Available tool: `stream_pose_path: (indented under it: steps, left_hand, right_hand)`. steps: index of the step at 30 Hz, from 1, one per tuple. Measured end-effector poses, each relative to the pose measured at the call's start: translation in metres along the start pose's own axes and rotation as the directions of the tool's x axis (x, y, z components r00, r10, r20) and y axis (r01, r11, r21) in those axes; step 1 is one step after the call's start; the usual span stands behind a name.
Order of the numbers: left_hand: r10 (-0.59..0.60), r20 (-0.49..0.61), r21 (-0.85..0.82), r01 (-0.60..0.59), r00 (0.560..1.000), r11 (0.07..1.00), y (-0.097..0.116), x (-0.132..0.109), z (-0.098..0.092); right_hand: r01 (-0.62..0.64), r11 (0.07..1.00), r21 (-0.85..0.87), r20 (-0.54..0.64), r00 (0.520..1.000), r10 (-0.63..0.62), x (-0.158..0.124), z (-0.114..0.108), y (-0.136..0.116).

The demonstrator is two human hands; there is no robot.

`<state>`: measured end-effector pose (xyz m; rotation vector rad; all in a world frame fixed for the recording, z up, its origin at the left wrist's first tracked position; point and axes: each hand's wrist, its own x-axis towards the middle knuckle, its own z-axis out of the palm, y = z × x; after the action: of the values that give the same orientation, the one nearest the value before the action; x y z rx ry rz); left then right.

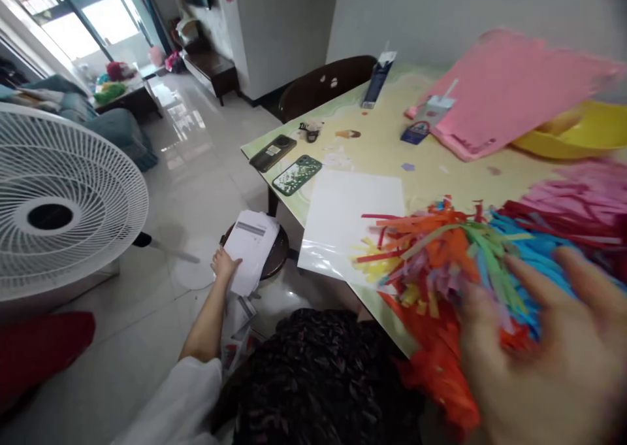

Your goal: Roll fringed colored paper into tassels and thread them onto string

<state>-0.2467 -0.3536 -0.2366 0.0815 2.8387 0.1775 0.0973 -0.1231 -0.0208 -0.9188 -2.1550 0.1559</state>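
No readable text, blurred print on papers (253, 246), blurred label on drink carton (417, 131)

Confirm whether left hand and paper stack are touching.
Touching. The head view shows the left hand at the paper stack's edge, its thumb lying across the top sheet.

A slightly uneven stack of white printed sheets (255, 239), a grey band across its top page, lies under the left thumb and extends right of the left fingers (237, 263). A tangled, many-coloured heap of thin strips (448, 242) sprawls before and under the spread right fingers (531, 281); a crumpled orange-red piece (443, 360) droops left of them.
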Motion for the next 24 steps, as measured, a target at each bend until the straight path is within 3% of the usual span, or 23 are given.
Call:
stream_pose_path:
  steps: [4, 10, 13, 17, 20, 22, 24]
  left_hand:
    - [-0.055, -0.002, 0.091, 0.055, 0.998, 0.994, -0.001, 0.001, 0.009]
    - [-0.03, -0.069, 0.166, 0.041, 0.997, 0.985, 0.008, -0.01, -0.008]
    - [0.029, -0.078, 0.188, -0.014, 0.997, 0.982, 0.011, -0.019, -0.039]
    - [0.208, -0.143, 0.256, -0.167, 0.968, 0.952, -0.001, -0.039, -0.122]
    - [0.409, -0.171, 0.345, -0.335, 0.896, 0.877, -0.017, -0.073, -0.195]
    - [0.523, -0.183, 0.404, -0.421, 0.832, 0.812, -0.022, -0.106, -0.229]
    - [0.802, -0.112, 0.469, -0.68, 0.587, 0.563, -0.013, -0.142, -0.244]
  right_hand:
    - [0.098, 0.986, 0.137, 0.076, 0.991, -0.109, -0.023, 0.016, -0.036]
    - [0.103, 0.953, 0.286, 0.131, 0.981, -0.145, -0.045, 0.046, -0.045]
    - [0.092, 0.94, 0.329, 0.153, 0.977, -0.149, -0.053, 0.045, -0.045]
    - [0.067, 0.92, 0.385, 0.183, 0.972, -0.147, -0.06, 0.038, -0.045]
    - [0.082, 0.9, 0.428, 0.171, 0.97, -0.17, -0.061, 0.035, -0.052]
    - [0.107, 0.879, 0.465, 0.164, 0.965, -0.205, -0.06, 0.033, -0.062]
    - [0.113, 0.846, 0.52, 0.204, 0.946, -0.252, -0.058, 0.031, -0.072]
